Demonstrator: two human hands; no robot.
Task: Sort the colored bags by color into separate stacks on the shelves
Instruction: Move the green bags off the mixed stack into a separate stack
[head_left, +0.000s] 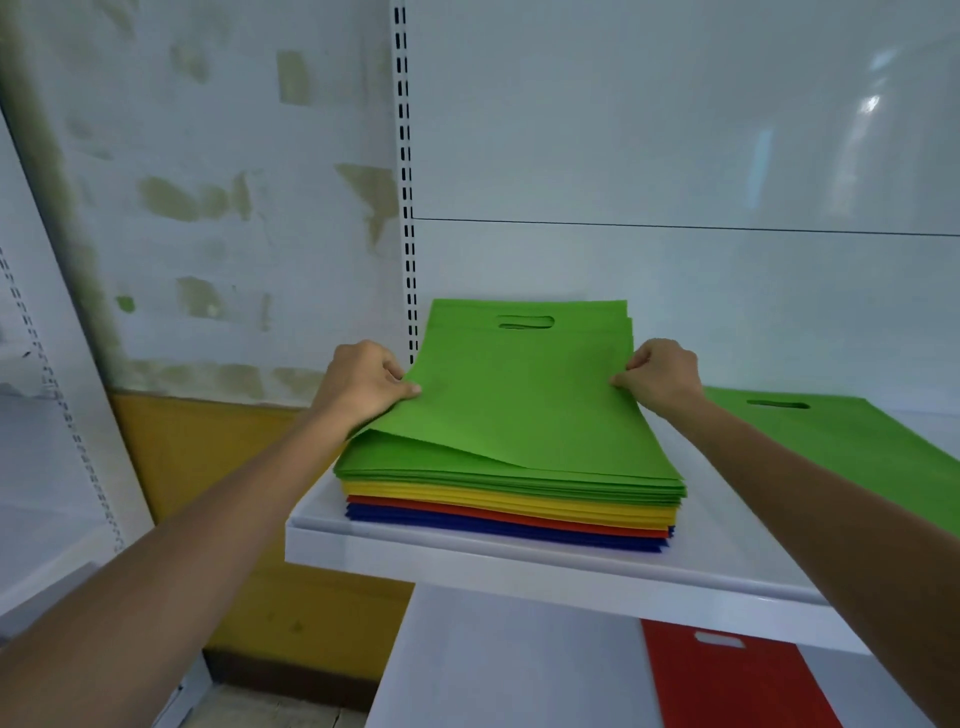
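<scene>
The top green bag (519, 395) lies on the mixed stack (509, 501) at the left end of the shelf (467, 561). Its long axis runs away from the person, with the handle slot at the far end. The left hand (363, 379) pinches its left edge and the right hand (662, 374) its right edge — both clamped on that one sheet. Another green bag (841, 441) lies flat to the right, nearer the right hand — likely the destination. A red bag (727, 680) sits below.
</scene>
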